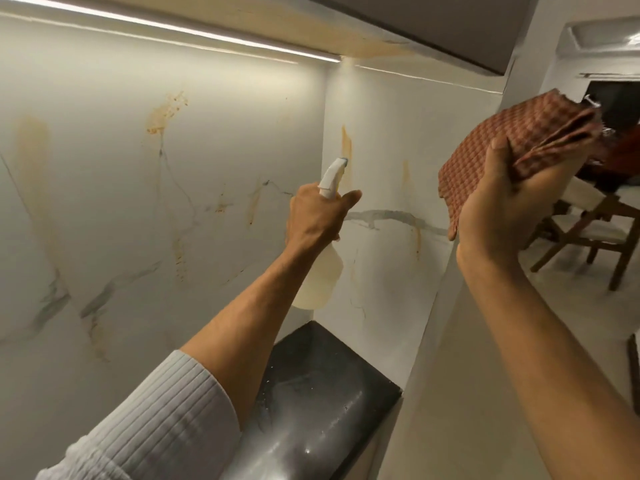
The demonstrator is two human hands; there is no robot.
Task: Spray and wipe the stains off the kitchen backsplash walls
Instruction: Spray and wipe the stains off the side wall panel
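My left hand (317, 216) grips a white spray bottle (320, 275) by its neck, nozzle pointed at the corner of the white marble backsplash (121, 202). An orange stain streak (346, 147) runs down the side wall just past the nozzle. More orange stains mark the back wall, one splatter (166, 112) high up and a drip (254, 202) near the corner. My right hand (509, 206) is raised to the right, holding a bunched red-brown checked cloth (516, 143) away from the wall.
A dark stone countertop (318, 393) lies below the corner. A lit strip light (173, 27) runs under the upper cabinet (433, 26), whose underside is stained orange. A wooden chair (595, 226) stands in the room at the right.
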